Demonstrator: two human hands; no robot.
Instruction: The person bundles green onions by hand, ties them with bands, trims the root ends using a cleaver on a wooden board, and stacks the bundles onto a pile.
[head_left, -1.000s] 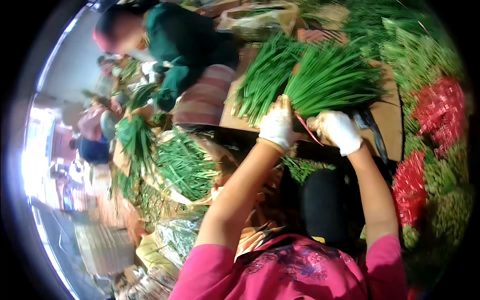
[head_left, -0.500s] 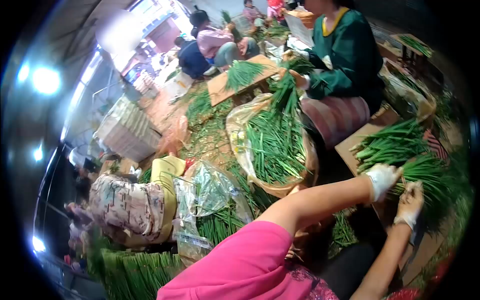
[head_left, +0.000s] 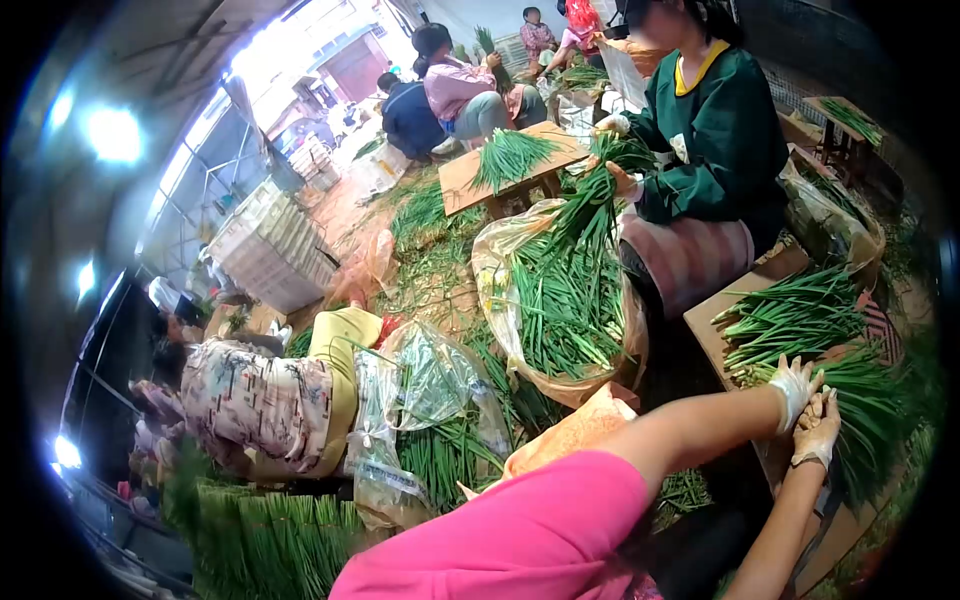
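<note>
My left hand (head_left: 795, 392), in a white glove, lies over the stem end of a bunch of green onions (head_left: 868, 405), its fingers a little apart and bent around the stems. Just below it, my right hand (head_left: 818, 430), also gloved, is closed on the same bunch with curled fingers. The two hands nearly touch. The bunch's long green leaves fan out to the right and downward. Beside it, a second pile of green onions (head_left: 790, 318) rests on a wooden board (head_left: 722, 305), pale ends to the left. My palms and the gripped stems are partly hidden.
A plastic-lined basket of green onions (head_left: 570, 310) stands ahead, by a co-worker in a green top (head_left: 715, 140) holding a bunch. Left are a clear plastic bag (head_left: 430, 375), another person in a patterned shirt (head_left: 265, 405), upright green onions (head_left: 280, 545) and stacked white crates (head_left: 270, 245).
The view has shifted, so the surroundings sit lower and further right. My hands have moved closer together on the bunch, and my left fingers now point more upward. An orange cloth or bag shows beside my arm.
</note>
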